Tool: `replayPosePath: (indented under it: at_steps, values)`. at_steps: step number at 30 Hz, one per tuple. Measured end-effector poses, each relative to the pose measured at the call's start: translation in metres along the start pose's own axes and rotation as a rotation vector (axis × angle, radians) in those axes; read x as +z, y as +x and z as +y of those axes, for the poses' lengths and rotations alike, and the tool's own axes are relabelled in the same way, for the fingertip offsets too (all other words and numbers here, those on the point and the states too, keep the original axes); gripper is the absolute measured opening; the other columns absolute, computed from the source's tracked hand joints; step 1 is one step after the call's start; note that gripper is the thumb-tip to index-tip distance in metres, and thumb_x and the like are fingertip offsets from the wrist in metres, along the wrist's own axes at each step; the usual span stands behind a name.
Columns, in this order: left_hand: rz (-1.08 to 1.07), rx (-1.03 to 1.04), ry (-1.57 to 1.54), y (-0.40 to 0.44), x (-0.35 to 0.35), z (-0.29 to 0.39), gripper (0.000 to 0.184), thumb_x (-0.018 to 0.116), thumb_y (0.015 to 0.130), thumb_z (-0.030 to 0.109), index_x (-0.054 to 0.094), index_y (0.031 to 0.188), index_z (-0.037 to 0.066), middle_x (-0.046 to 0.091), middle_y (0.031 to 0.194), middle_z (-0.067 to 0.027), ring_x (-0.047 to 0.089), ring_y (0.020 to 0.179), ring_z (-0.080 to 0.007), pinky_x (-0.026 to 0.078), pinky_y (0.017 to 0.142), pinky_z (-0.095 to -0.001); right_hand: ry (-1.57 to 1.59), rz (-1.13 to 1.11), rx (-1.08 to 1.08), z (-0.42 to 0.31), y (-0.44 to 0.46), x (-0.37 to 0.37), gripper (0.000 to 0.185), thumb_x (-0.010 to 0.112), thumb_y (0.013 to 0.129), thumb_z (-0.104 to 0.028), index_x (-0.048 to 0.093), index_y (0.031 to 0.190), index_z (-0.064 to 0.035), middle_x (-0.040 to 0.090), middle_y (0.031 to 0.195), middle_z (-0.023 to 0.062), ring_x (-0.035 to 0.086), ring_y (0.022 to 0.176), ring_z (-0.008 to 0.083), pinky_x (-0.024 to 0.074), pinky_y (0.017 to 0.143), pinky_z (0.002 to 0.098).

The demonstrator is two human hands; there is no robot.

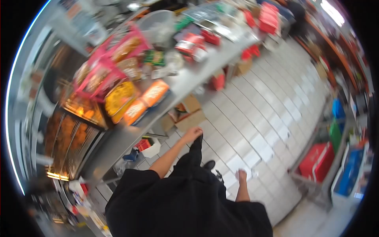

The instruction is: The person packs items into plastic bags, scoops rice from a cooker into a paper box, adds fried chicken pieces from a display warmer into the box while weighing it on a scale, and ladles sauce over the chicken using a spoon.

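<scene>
My left hand (192, 134) hangs forward above my leg in black trousers (194, 152), between me and the counter. Its fingers are blurred and look loosely bent; I make out no object in it. Over the tiled floor on the other side of my body is my right hand (241, 175), smeared by motion, its fingers not distinct. The thing nearest my left hand is an open cardboard box (189, 120) on the floor beside the counter. A black shoe (209, 164) shows below me.
A long metal counter (189, 85) runs along the left, bearing pink-edged trays (100, 79), yellow food (119, 100) and orange boxes (146, 102). Beside it stands a lit food cabinet (69, 134). At right are a red container (316, 162) in a grey bin and shelves (335, 47).
</scene>
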State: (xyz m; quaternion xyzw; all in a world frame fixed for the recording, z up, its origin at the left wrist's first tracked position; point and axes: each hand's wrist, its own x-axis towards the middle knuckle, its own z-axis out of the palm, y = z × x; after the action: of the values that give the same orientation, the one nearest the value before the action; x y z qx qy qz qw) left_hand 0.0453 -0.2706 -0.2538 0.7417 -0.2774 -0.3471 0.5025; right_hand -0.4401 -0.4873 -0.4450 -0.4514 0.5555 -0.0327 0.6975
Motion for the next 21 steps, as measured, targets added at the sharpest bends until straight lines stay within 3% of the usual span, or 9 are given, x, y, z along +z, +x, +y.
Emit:
replayPosePath:
  at_steps: [1,4,8,11,14,16,17,19,21]
  values:
    - [0.002,-0.035,0.099,0.003,-0.008,0.021,0.027,0.064,0.094,0.026,0.066,0.108,0.003,0.071,0.102,-0.0104,0.068,0.092,-0.0206,0.053,0.082,-0.0362,-0.033,0.106,0.075,-0.064,-0.034,0.024,0.025,0.059,0.093,-0.026,0.062,0.11,-0.0079,0.069,0.095,0.0094,0.067,0.077,0.0213,0.0555,0.066,0.0374]
    - [0.011,-0.176,-0.053,0.033,-0.016,-0.029,0.028,0.064,0.095,0.025,0.065,0.11,0.001,0.07,0.099,-0.0126,0.069,0.088,-0.0211,0.055,0.077,-0.0343,-0.038,0.12,0.125,-0.129,-0.019,0.053,0.031,0.061,0.097,-0.033,0.06,0.118,-0.0105,0.069,0.103,0.0093,0.068,0.084,0.0195,0.0549,0.072,0.0358]
    - [0.034,-0.501,-0.084,0.069,-0.029,-0.064,0.027,0.065,0.094,0.024,0.065,0.107,0.0,0.069,0.093,-0.0132,0.068,0.086,-0.0194,0.055,0.072,-0.032,-0.016,0.169,0.132,-0.165,-0.005,0.083,0.03,0.06,0.098,-0.033,0.06,0.118,-0.01,0.069,0.103,0.008,0.068,0.087,0.0185,0.054,0.071,0.0351]
    - [-0.084,-0.61,0.1,0.104,-0.039,-0.094,0.026,0.066,0.093,0.025,0.065,0.104,0.001,0.069,0.09,-0.0125,0.068,0.081,-0.0217,0.055,0.072,-0.0359,0.121,0.352,0.191,-0.167,-0.031,0.103,0.03,0.059,0.098,-0.033,0.061,0.117,-0.0086,0.068,0.103,0.0083,0.068,0.087,0.0191,0.0546,0.072,0.0365]
    - [-0.017,-0.534,0.444,0.183,-0.029,-0.108,0.024,0.065,0.092,0.025,0.066,0.1,0.003,0.071,0.089,-0.0133,0.069,0.079,-0.0265,0.055,0.074,-0.0402,0.226,0.445,0.268,-0.172,-0.033,0.127,0.032,0.058,0.098,-0.034,0.062,0.116,-0.0076,0.068,0.102,0.0077,0.066,0.087,0.0196,0.0546,0.071,0.0347]
    - [0.028,-0.37,0.729,0.254,-0.011,-0.081,0.029,0.06,0.094,0.032,0.067,0.095,0.004,0.071,0.089,-0.0156,0.069,0.082,-0.0352,0.053,0.074,-0.0471,0.207,0.478,0.297,-0.176,-0.042,0.147,0.032,0.057,0.099,-0.034,0.063,0.116,-0.0073,0.067,0.102,0.0063,0.065,0.084,0.0181,0.0525,0.065,0.0312]
    - [0.016,-0.393,0.864,0.298,-0.001,-0.037,0.032,0.057,0.095,0.035,0.067,0.094,0.004,0.071,0.089,-0.0165,0.068,0.084,-0.0374,0.052,0.074,-0.0489,0.264,0.494,0.322,-0.19,-0.05,0.159,0.032,0.057,0.099,-0.035,0.066,0.114,-0.0076,0.065,0.093,0.004,0.061,0.077,0.0143,0.0494,0.062,0.0289]
    - [0.193,-0.296,0.795,0.374,0.009,-0.034,0.036,0.053,0.097,0.039,0.064,0.093,0.004,0.07,0.089,-0.0177,0.066,0.086,-0.0407,0.051,0.074,-0.0516,0.178,0.481,0.277,-0.196,-0.058,0.178,0.034,0.056,0.1,-0.034,0.068,0.107,-0.0035,0.058,0.076,-0.001,0.049,0.066,0.0079,0.0426,0.057,0.0251]
    - [0.409,-0.203,0.823,0.459,0.002,-0.062,0.037,0.052,0.098,0.039,0.056,0.093,0.003,0.068,0.092,-0.0217,0.065,0.085,-0.0444,0.05,0.073,-0.0541,0.217,0.447,0.311,-0.162,-0.055,0.197,0.033,0.055,0.102,-0.031,0.067,0.109,-0.0008,0.067,0.092,0.0042,0.06,0.084,0.0131,0.0491,0.076,0.028]
